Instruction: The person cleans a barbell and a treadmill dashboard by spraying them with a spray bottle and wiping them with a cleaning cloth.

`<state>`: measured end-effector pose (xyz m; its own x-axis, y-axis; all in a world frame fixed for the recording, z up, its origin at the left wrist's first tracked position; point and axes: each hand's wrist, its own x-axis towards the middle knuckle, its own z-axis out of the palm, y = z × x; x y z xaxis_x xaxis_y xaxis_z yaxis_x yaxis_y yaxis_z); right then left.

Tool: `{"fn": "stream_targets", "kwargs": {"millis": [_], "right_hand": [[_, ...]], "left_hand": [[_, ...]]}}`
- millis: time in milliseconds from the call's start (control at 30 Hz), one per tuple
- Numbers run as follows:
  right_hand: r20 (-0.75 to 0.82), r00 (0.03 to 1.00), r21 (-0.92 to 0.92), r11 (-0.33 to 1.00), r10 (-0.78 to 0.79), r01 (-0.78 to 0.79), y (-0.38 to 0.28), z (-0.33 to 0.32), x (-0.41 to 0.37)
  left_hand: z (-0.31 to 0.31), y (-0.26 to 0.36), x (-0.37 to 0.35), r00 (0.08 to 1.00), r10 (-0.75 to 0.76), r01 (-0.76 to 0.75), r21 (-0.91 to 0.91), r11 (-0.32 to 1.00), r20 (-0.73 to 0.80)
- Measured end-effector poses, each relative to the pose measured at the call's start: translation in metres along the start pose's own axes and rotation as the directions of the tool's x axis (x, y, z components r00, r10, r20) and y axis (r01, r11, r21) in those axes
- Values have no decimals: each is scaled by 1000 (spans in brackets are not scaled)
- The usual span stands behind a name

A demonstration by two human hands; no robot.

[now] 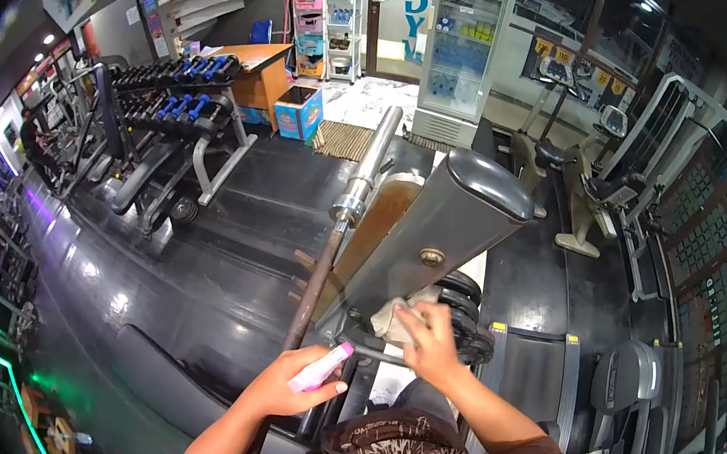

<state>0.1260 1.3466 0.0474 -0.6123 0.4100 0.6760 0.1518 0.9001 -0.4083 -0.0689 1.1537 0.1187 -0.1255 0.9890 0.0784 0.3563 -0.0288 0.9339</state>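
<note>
My left hand (281,386) is wrapped round a slim pink-and-white bottle (322,369), its bright pink end pointing up and away from me. Just beyond it, a barbell (323,263) with a rusty bar and a shiny sleeve slants upward. My right hand (435,336) pinches a pale cloth (388,319) against the lower part of a tall grey pad (435,226) on a gym bench. Black weight plates (461,303) are stacked right behind that hand.
A rack of dumbbells (175,107) stands at the left, near a wooden desk (257,62). Treadmills (526,371) and exercise bikes (580,175) line the right side. At the back are a glass-door fridge (458,67) and a white shelf cart (341,32).
</note>
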Motion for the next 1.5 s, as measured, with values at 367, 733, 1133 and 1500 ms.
{"fn": "stream_targets", "kwargs": {"millis": [367,733,1133,1500], "right_hand": [[-46,951,-498,832,-305,243,8,60,24],[436,706,-610,760,558,-224,134,120,-151],[438,848,-269,943,299,-194,106,152,-140],[242,599,-267,646,763,-715,156,74,-259]], "left_hand": [[-1,-14,-2,995,-25,13,-123,992,-98],[-2,-2,0,996,-19,15,-44,999,-89],[2,-7,4,999,23,-20,85,996,-30],[15,-11,12,999,0,5,131,991,-33]]}}
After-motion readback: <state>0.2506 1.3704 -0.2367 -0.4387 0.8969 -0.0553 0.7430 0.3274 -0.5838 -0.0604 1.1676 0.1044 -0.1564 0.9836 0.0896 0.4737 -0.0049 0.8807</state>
